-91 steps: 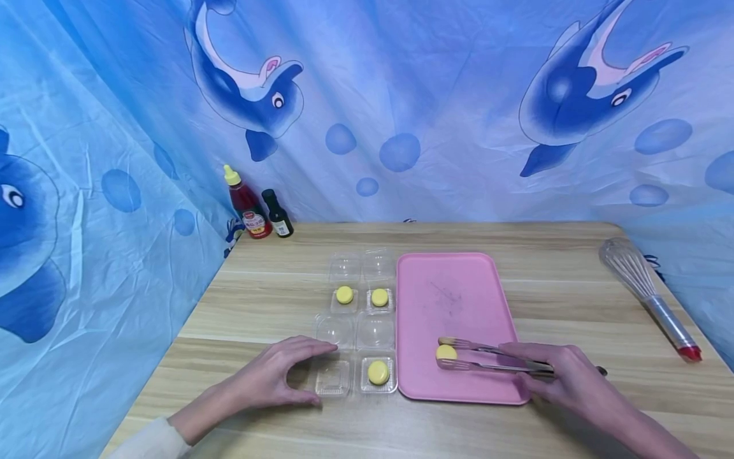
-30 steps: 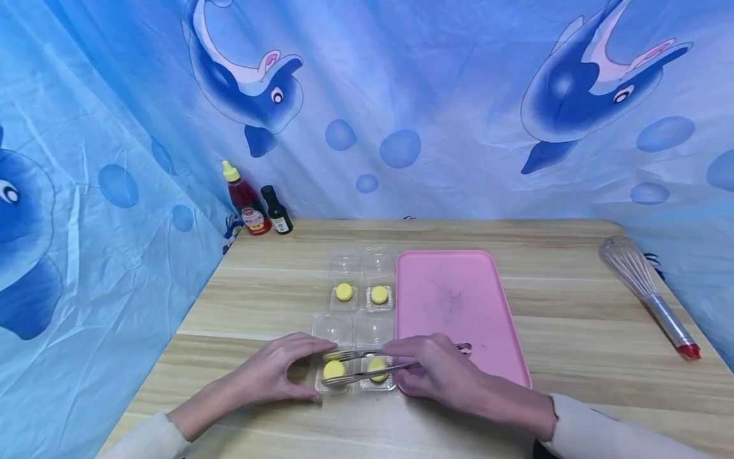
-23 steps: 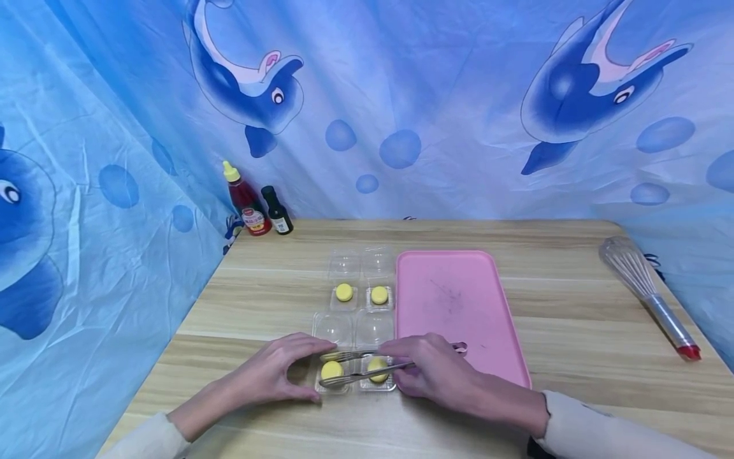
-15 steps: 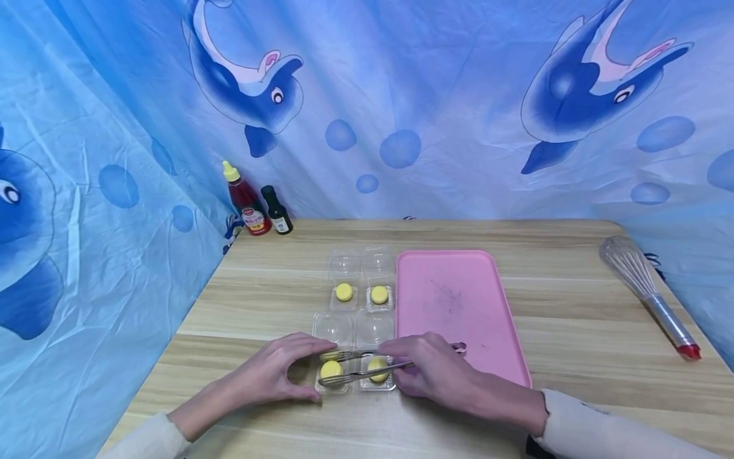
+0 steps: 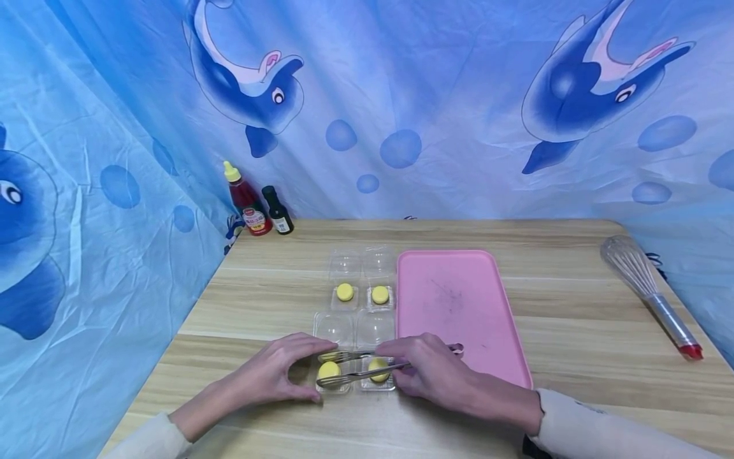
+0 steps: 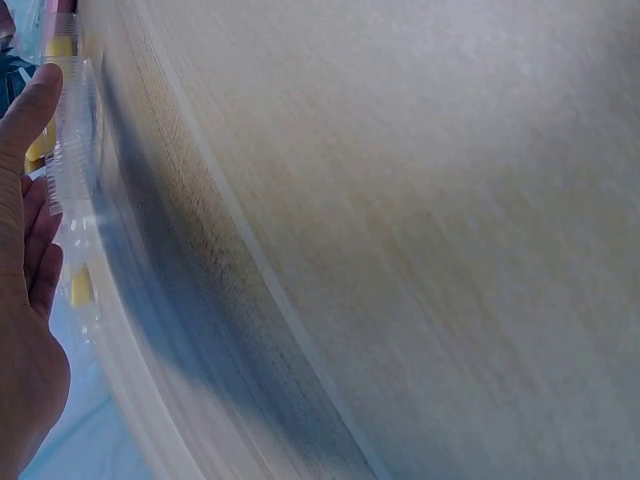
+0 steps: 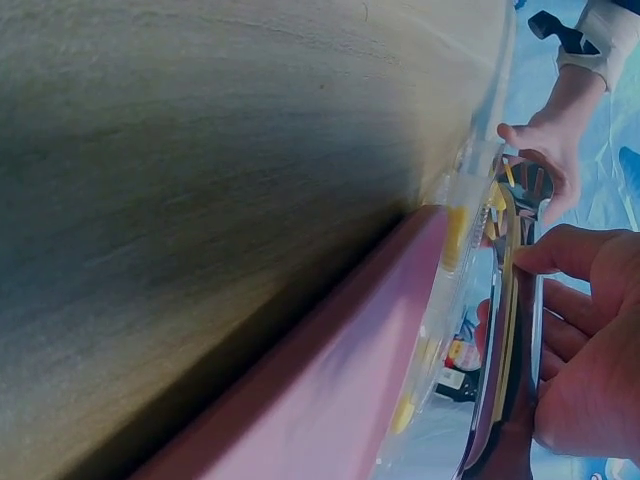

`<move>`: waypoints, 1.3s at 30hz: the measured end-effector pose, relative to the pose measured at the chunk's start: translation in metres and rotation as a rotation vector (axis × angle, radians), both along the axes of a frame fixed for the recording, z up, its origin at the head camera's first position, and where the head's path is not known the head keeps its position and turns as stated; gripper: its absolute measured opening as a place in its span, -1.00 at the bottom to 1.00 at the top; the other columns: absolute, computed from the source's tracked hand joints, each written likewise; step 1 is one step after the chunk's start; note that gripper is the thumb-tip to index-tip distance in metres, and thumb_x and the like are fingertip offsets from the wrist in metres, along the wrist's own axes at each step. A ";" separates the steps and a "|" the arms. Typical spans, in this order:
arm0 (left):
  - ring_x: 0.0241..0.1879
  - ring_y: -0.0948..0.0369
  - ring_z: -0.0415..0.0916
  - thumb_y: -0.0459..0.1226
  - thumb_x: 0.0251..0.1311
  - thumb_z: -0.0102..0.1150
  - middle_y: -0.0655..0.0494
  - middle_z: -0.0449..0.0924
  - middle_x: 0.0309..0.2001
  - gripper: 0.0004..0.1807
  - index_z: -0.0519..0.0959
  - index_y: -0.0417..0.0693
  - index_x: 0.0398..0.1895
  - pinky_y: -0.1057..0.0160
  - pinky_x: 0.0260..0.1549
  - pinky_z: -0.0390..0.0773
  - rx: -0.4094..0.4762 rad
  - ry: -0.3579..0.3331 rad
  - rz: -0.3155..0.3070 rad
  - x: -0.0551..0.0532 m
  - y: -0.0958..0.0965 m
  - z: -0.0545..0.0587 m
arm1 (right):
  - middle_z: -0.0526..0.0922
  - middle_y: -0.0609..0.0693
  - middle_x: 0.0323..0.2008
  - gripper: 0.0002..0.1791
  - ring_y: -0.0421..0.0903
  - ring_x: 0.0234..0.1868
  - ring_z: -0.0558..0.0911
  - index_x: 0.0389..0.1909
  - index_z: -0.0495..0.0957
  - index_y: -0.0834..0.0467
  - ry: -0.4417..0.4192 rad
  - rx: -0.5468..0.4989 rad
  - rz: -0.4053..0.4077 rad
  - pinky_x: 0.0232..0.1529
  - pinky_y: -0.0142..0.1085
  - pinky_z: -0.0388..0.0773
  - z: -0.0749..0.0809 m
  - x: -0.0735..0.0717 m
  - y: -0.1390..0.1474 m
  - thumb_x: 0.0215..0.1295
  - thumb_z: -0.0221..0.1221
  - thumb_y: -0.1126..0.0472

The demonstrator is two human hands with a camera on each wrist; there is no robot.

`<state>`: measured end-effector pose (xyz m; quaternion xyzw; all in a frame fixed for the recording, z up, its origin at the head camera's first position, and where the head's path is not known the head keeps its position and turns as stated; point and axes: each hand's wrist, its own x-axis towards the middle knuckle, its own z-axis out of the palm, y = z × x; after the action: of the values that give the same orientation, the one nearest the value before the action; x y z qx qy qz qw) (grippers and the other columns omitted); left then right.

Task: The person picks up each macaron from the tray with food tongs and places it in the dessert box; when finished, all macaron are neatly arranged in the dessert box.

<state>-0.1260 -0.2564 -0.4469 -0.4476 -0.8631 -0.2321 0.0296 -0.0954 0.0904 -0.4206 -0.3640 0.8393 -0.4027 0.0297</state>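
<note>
My right hand [image 5: 432, 370] grips a pair of metal tongs [image 5: 367, 376] with slotted, fork-like ends. The tong ends lie on either side of a yellow macaron [image 5: 329, 371], which is in the near-left clear plastic box [image 5: 339, 387]; whether both ends touch it I cannot tell. My left hand [image 5: 275, 373] spans that box from the left, fingertips at its far side and thumb at its near-left corner. Beneath the tongs, a second macaron [image 5: 379, 368] sits in the box on the right. The right wrist view shows the tongs [image 7: 515, 330] between my thumb and fingers.
Two further open boxes, each with a yellow macaron [image 5: 345, 292], stand behind. A pink tray [image 5: 453, 287] lies right of the boxes. A whisk [image 5: 650, 296] is at the right edge. A red sauce bottle [image 5: 248, 204] and a dark bottle [image 5: 278, 211] stand back left.
My right hand has carried the macaron in the tongs leftward from the pink tray to the near-left box. Over the last second the tongs shift slightly further left. My left hand stays put.
</note>
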 end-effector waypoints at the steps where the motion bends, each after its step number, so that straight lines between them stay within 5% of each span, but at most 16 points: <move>1: 0.26 0.19 0.59 0.15 0.00 0.65 0.27 0.63 0.31 -0.10 0.57 0.09 0.43 -0.04 0.20 0.66 0.001 0.000 -0.001 0.000 0.000 0.000 | 0.74 0.17 0.14 -0.48 -0.32 -0.26 0.73 0.22 0.67 0.32 -0.002 0.001 0.000 -0.44 -0.57 0.62 0.000 0.000 0.000 0.19 0.31 0.56; 18: 0.25 0.21 0.60 0.15 -0.03 0.65 0.28 0.63 0.31 -0.08 0.56 0.09 0.44 -0.01 0.20 0.66 0.014 0.008 -0.016 -0.001 0.000 -0.002 | 0.78 0.15 0.08 -0.48 -0.43 -0.46 0.61 0.20 0.70 0.26 -0.018 -0.009 0.002 -0.59 -0.54 0.57 0.000 -0.002 -0.001 0.19 0.29 0.57; 32: 0.26 0.20 0.59 0.16 -0.04 0.66 0.26 0.64 0.30 -0.08 0.57 0.09 0.42 0.01 0.22 0.65 0.000 0.006 -0.006 -0.001 0.000 0.000 | 0.76 0.14 0.12 -0.46 -0.26 -0.22 0.75 0.21 0.69 0.27 0.021 -0.013 0.001 -0.55 -0.57 0.58 0.003 -0.003 0.002 0.15 0.28 0.55; 36: 0.25 0.15 0.60 0.17 -0.03 0.65 0.21 0.65 0.28 -0.09 0.58 0.01 0.40 -0.02 0.21 0.66 -0.001 0.031 -0.010 -0.001 0.000 0.000 | 0.75 0.13 0.15 -0.47 -0.24 -0.35 0.76 0.22 0.68 0.28 -0.001 -0.017 -0.003 -0.69 -0.53 0.51 0.007 -0.003 0.007 0.18 0.28 0.52; 39: 0.23 0.13 0.61 0.18 -0.02 0.64 0.17 0.66 0.27 -0.10 0.60 -0.05 0.37 -0.04 0.20 0.66 -0.001 0.057 -0.019 -0.001 0.000 -0.001 | 0.75 0.09 0.16 -0.48 -0.17 -0.25 0.80 0.22 0.69 0.26 0.011 -0.002 -0.020 -0.48 -0.48 0.68 0.011 -0.004 0.014 0.20 0.34 0.50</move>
<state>-0.1272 -0.2568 -0.4476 -0.4622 -0.8577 -0.2193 0.0520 -0.0990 0.1045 -0.4097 -0.3580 0.8425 -0.4019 0.0207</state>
